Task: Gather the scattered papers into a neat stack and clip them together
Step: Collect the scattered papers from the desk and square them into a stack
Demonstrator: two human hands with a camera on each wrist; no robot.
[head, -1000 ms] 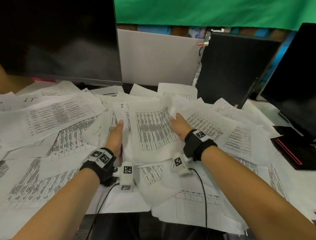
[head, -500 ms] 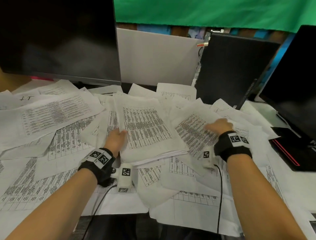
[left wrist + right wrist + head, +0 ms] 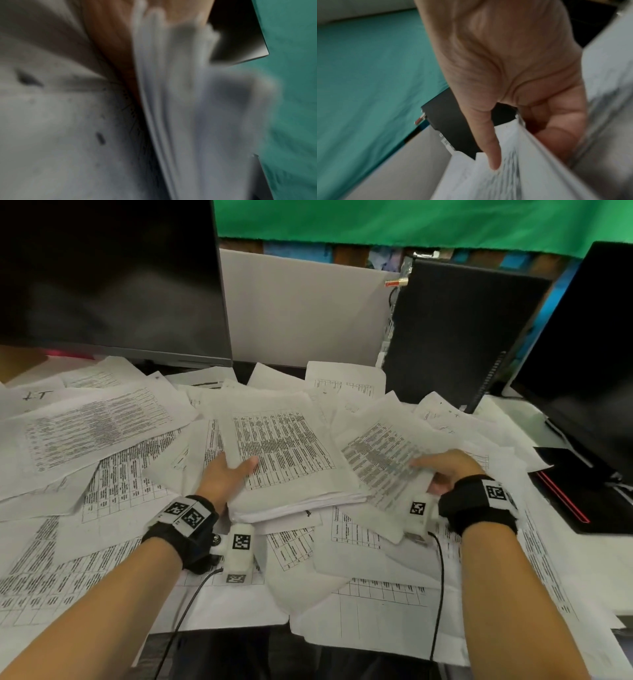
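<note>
Stack gripped in left hand: thin matt white paper, printed black tables, slightly crumpled edges. Sheet pinched by right hand: same paper. Beyond left hand, monitor glossy black. Backdrop behind both hands: green cloth, matt, creased.

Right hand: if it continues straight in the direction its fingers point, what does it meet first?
The right hand points left across the desk, pinching a printed sheet. Going on, it would probably meet the gathered stack held by the left hand; depth is unclear.
</note>
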